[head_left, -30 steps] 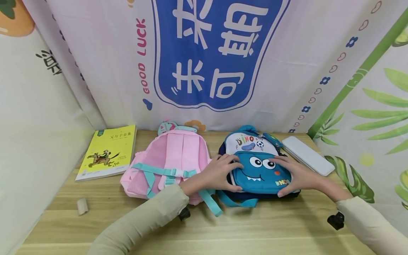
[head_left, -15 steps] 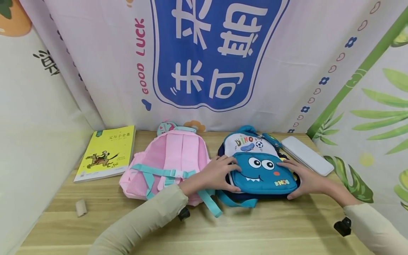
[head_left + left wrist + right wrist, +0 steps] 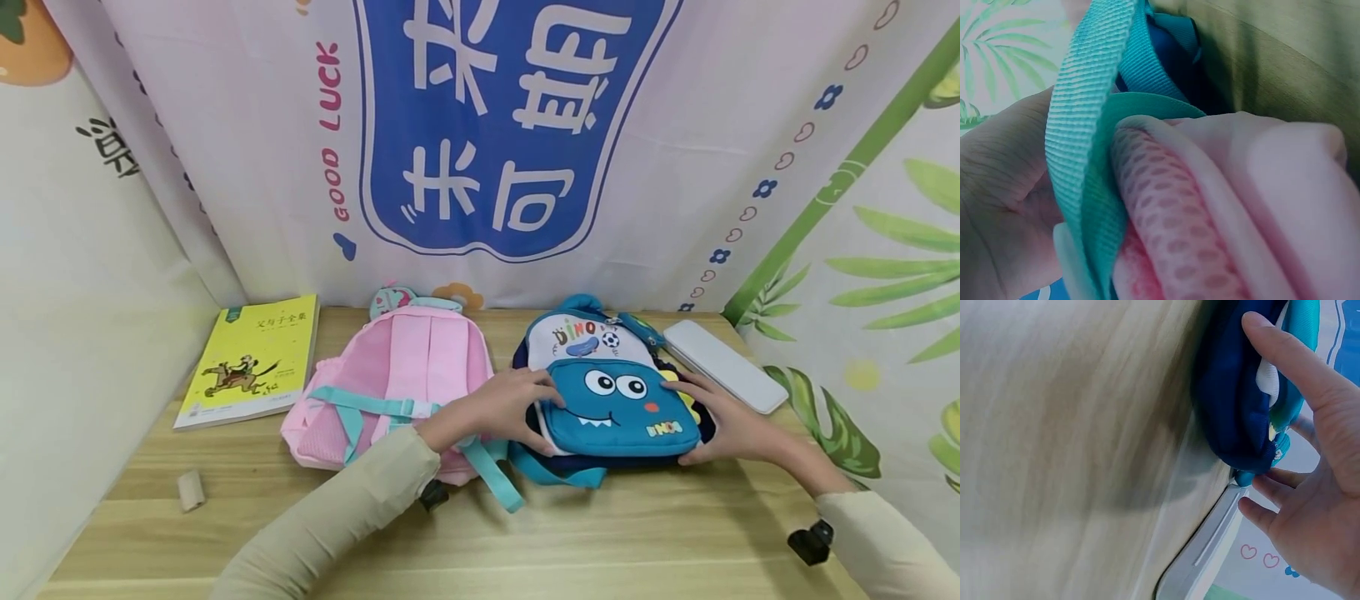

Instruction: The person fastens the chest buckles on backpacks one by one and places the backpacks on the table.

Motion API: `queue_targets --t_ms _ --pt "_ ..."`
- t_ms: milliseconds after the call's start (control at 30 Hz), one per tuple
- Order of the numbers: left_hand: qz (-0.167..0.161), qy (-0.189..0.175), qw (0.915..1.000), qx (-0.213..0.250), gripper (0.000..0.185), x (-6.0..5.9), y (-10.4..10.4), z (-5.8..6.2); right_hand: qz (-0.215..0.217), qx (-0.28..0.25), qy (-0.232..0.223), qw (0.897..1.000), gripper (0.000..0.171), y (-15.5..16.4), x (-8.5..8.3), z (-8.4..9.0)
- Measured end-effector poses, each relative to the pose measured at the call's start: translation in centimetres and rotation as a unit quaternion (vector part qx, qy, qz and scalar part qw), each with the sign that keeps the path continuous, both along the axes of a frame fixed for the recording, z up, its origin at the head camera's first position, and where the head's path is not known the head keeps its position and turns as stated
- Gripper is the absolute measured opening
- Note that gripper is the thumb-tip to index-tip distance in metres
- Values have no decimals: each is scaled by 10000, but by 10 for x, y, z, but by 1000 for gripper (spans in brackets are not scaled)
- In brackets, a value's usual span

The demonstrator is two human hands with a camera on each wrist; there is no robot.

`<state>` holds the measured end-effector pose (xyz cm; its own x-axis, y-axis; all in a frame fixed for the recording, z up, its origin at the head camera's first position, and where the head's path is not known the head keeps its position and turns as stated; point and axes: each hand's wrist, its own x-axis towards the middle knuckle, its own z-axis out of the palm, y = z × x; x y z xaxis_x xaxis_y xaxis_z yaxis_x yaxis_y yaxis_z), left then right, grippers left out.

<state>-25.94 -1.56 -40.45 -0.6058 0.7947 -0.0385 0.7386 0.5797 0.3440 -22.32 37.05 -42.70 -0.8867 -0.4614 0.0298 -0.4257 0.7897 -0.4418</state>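
From the head camera, a small blue fabric backpack with a cartoon dinosaur face [image 3: 611, 392] lies flat on the pale wooden desk [image 3: 480, 542], held between both hands. The left hand [image 3: 501, 406] rests on its left edge, fingers [image 3: 542, 393] laid nearly straight across the top corner of the front pocket. The right hand [image 3: 731, 423] cups the right edge, fingers spread along the side and thumb near the lower corner. Neither hand is clenched; they press and steady the bag rather than grip it. Just left of the left hand's fingers lies a pink fabric backpack with teal webbing straps [image 3: 393, 379], straps up, and beyond it a yellow paperback book [image 3: 251, 358]. Just past the right hand's fingers sits a long white pencil case [image 3: 723, 365]. A small cork-like cylinder [image 3: 191, 488] lies well apart, near the desk's left front.

The left wrist camera shows the palm close beside a teal strap [image 3: 1079, 156] and the pink mesh padding; the fingertips are out of sight here.

The right wrist camera shows the right hand's fingers [image 3: 1291, 369] extended along the dark blue side of the dinosaur bag, with the white case touching or almost touching the bag below them.

As a judgement: with so loose a hold, the soft bag could slide or sag if lifted, its loose teal strap [image 3: 558, 475] could snag the pink bag's strap, and a shove to the right could push the white case toward the desk edge.
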Motion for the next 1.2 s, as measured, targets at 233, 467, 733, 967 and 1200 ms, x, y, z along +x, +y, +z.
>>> queue_targets --t_ms 233,467,733,967,1200 --pt "-30 47 10000 69 64 1 -2 -2 -307 24 -152 9994 114 4 3 -2" --pt "-60 10 9999 157 62 0 -3 -5 -393 -98 -325 9986 109 7 3 -4" --pt "-44 -105 9997 237 62 -1 -6 -9 -475 -445 -318 9974 101 5 4 10" --pt "-3 -41 9996 281 62 1 -6 -11 -480 -574 -262 9969 93 4 3 23" --pt "40 -167 9991 384 60 1 -6 -12 -610 -557 137 9965 82 2 3 38"
